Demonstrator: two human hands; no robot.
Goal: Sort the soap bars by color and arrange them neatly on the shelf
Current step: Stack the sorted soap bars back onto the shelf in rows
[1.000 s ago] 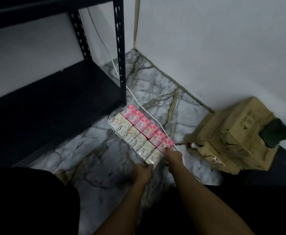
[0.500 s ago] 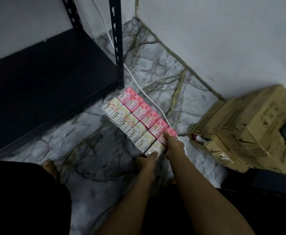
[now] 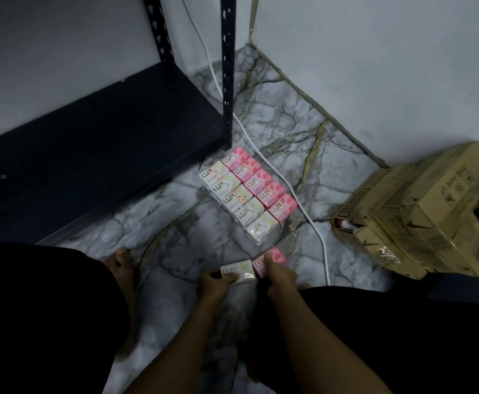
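My left hand (image 3: 214, 282) holds a white soap (image 3: 239, 272) and my right hand (image 3: 279, 275) holds a pink soap (image 3: 272, 258), side by side above the floor (image 3: 275, 118). Farther off, more soaps (image 3: 248, 194) lie in two rows beside the dark shelf (image 3: 90, 143).

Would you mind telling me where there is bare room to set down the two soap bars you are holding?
The dark shelf board is bare beside the upright post. Bare floor lies between the shelf edge and the soap block. It is crowded right of the block, by the white cable and cardboard box.
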